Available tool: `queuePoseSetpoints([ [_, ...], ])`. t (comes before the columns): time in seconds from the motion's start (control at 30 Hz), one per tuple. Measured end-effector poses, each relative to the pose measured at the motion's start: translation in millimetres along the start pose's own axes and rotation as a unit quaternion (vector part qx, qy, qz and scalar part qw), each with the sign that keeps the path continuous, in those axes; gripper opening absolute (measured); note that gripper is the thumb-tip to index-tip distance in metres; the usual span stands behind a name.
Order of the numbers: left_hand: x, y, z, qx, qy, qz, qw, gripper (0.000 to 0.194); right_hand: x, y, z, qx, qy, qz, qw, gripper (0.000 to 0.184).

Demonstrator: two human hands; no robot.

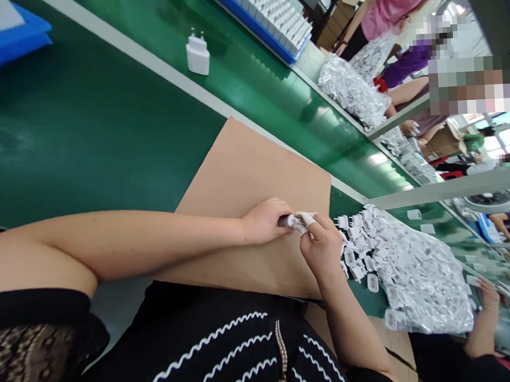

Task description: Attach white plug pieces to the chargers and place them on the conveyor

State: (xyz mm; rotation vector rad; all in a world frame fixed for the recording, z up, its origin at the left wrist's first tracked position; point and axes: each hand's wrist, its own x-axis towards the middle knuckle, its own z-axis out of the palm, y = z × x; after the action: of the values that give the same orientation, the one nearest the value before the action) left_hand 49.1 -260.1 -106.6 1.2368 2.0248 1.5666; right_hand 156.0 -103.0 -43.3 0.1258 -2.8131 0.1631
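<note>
Both my hands meet over a brown cardboard sheet [245,174] on the green bench. My left hand [264,220] is closed, its fingers pinching one end of a small white plug adapter [298,222]. My right hand [321,244] is closed on the other end, with a white cot on one fingertip. Just right of my hands lies a heap of white plug adapters in clear film [408,268].
A single white plug adapter [197,53] stands upright on the green belt beyond a grey strip. A blue tray of white parts [271,16] sits further back. More wrapped heaps [352,92] lie beyond it. Other people work at the right, one hand [486,293] near the heap.
</note>
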Motion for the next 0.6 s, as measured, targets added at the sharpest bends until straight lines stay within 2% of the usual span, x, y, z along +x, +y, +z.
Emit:
queuePoseSetpoints([
  [0.1,-1,3,1.0,0.009,0.001,-0.013,1.0,0.016,-12,-1,9,0.064,0.017,0.042,0.997,0.041],
  [0.23,-7,10,4.5,0.007,-0.001,-0.056,0.998,0.023,-48,2,16,0.155,0.065,0.097,0.981,0.068],
  [0.3,-9,11,4.5,-0.016,-0.007,-0.083,0.996,0.031,-73,11,15,0.101,0.105,0.148,0.978,0.074],
  [0.37,-4,9,1.1,-0.039,-0.034,-0.117,0.992,0.038,-100,24,12,-0.006,0.121,0.227,0.966,0.074],
  [0.47,25,3,-13.2,-0.009,-0.047,-0.144,0.988,0.045,-134,49,3,-0.115,0.089,0.336,0.93,0.069],
  [0.6,97,-9,-47.0,0.124,0.028,-0.15,0.981,0.048,-153,73,0,-0.112,0.072,0.402,0.906,0.063],
])
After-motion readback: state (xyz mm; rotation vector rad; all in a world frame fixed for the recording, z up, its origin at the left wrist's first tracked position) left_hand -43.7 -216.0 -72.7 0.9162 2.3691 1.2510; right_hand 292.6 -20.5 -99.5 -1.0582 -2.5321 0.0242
